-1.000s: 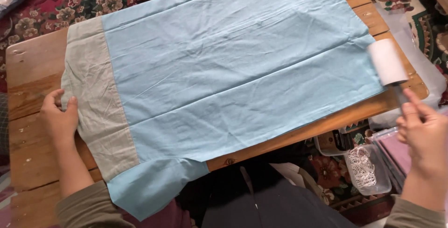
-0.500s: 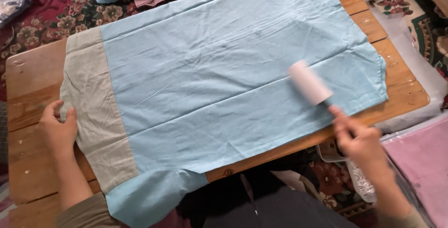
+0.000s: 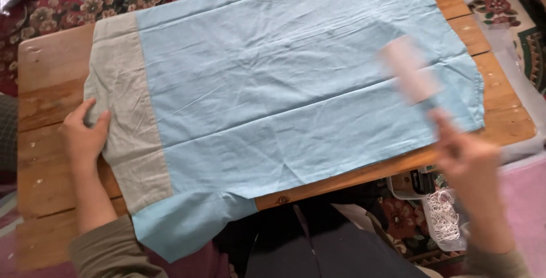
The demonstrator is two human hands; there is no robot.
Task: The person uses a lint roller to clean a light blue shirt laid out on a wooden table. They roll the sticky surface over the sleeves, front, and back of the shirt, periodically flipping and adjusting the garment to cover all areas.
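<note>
Light blue pillowcase (image 3: 296,90) with a grey band (image 3: 122,113) spread flat across the wooden table (image 3: 45,67), one corner drooping over the near edge. Left hand (image 3: 85,136) pressed flat and open on the grey end, gripping nothing. Right hand (image 3: 469,158) with its grip closed round the handle of a lint roller (image 3: 410,76), blurry, over the cloth's right side. Can't tell if touching the cloth.

- The blue cloth (image 3: 296,96) with a grey band at one end lies flat and a bit wrinkled on the worktop (image 3: 51,62); one corner hangs off.
- The white lint roller (image 3: 410,76), blurred, rests on the cloth's right end.
</note>
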